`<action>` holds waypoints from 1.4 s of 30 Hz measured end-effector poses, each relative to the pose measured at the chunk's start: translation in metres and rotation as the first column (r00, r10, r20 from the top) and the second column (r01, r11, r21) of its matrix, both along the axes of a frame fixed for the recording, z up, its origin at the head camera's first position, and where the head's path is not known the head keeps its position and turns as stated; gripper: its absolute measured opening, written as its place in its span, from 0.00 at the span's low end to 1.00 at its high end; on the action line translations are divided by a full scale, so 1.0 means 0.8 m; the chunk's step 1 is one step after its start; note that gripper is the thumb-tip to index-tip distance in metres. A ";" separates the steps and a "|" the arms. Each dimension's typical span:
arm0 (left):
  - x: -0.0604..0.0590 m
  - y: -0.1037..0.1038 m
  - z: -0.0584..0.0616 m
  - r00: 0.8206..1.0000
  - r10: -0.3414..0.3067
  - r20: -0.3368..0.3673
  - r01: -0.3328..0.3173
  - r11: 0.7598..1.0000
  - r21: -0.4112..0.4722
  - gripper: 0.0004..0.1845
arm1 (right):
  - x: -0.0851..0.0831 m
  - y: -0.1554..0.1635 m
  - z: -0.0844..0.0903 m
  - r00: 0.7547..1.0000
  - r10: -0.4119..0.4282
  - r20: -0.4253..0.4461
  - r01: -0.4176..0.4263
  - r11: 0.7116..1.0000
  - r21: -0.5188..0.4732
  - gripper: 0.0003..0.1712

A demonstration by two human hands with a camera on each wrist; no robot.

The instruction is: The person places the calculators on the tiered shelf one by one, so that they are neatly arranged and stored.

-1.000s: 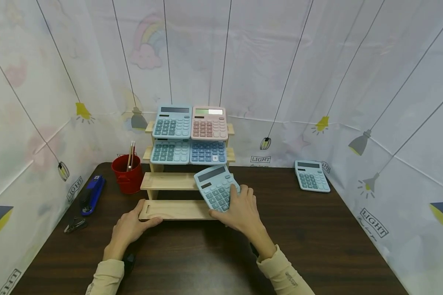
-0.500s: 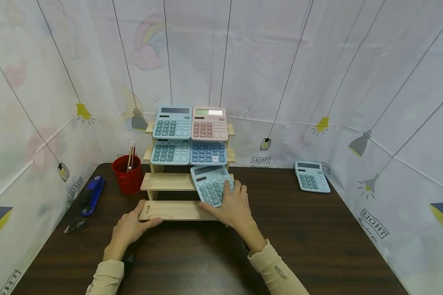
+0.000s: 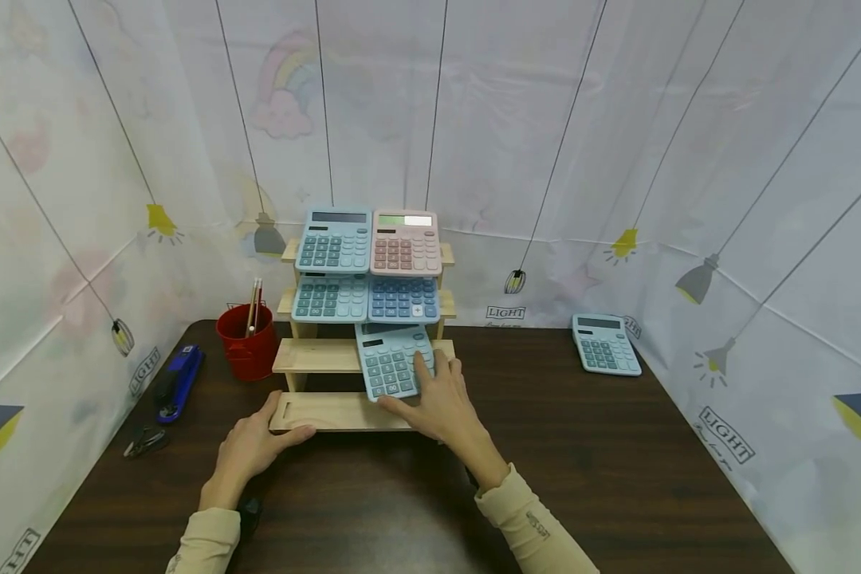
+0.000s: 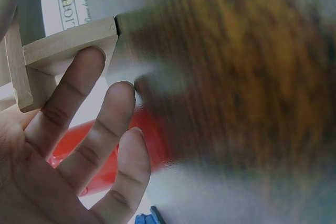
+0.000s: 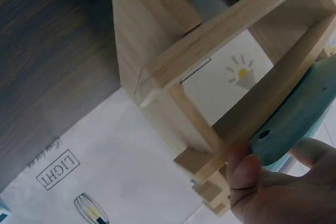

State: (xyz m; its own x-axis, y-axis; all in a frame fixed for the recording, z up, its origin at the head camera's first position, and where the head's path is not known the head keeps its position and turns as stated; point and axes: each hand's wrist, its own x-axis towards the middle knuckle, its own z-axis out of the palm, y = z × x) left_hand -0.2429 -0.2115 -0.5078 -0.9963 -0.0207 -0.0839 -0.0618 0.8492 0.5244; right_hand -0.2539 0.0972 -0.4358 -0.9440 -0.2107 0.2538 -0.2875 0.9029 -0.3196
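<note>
A light-blue calculator [image 3: 392,363] leans, slightly tilted, on the third tier of a wooden stepped rack [image 3: 323,410]. My right hand [image 3: 441,402] grips its lower right side; the thumb is at the bottom edge. The right wrist view shows the calculator's edge [image 5: 294,119] between thumb and fingers, against the rack's wood. My left hand [image 3: 254,446] holds the left end of the lowest board between thumb and index finger. The left wrist view shows the other fingers [image 4: 118,108] extended beside the rack's side.
Above sit light-blue [image 3: 333,239], pink [image 3: 405,241], pale-blue [image 3: 330,298] and blue [image 3: 404,300] calculators. Another calculator [image 3: 606,344] lies back right. Left are a red bucket [image 3: 247,351] with pencils, a blue stapler [image 3: 179,383] and a small dark object [image 3: 146,441].
My right hand has moved left with the calculator, bringing it under the blue one and turning it more upright. The left hand stays at the rack's end.
</note>
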 end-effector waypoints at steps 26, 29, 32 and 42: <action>-0.001 0.004 0.004 0.999 0.006 0.039 -0.006 1.000 -0.006 0.64 | -0.012 -0.055 -0.008 0.986 0.120 -0.114 -0.118 0.993 0.026 0.44; 0.000 0.003 0.003 0.999 0.004 0.040 -0.004 1.000 -0.005 0.65 | -0.012 -0.067 -0.005 0.986 0.120 -0.112 -0.114 0.992 0.062 0.44; 0.000 0.002 0.001 0.999 -0.003 0.033 0.003 1.000 -0.004 0.65 | -0.014 -0.080 -0.003 0.988 0.108 -0.113 -0.097 0.990 0.099 0.44; -0.001 0.000 -0.001 1.000 -0.007 0.024 0.007 1.000 -0.004 0.65 | -0.024 -0.111 -0.007 0.984 0.048 -0.170 -0.023 0.990 0.142 0.44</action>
